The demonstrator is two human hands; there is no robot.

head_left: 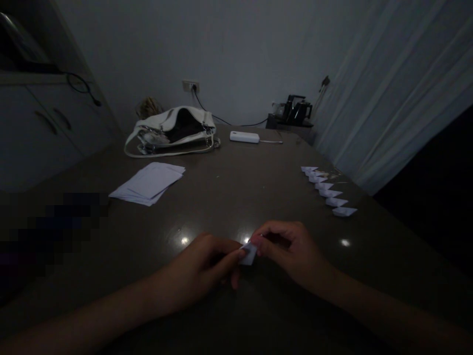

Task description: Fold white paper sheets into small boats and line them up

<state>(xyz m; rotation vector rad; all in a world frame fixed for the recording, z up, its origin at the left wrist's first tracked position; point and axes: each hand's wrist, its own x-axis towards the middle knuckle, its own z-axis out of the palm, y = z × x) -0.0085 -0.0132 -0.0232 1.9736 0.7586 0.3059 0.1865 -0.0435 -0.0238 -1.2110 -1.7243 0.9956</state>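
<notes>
A small folded piece of white paper (249, 254) is held between my two hands, just above the near part of the table. My left hand (207, 266) pinches its left side between thumb and fingers. At its upper right corner, the thumb and fingertips of my right hand (291, 249) are closed on the paper. The fingers partly cover it, so its full shape is hidden. Off to the right, several small folded paper boats (344, 212) stand in a row running away from me. A stack of white paper sheets (153, 182) lies on the left.
On the dark glossy table (229, 182), a white handbag (177, 130) sits open at the back left. A white power bank (244, 137) with a cable lies at the back middle. Behind are a black kettle (299, 111), a wall socket (190, 86) and a pale curtain (384, 88).
</notes>
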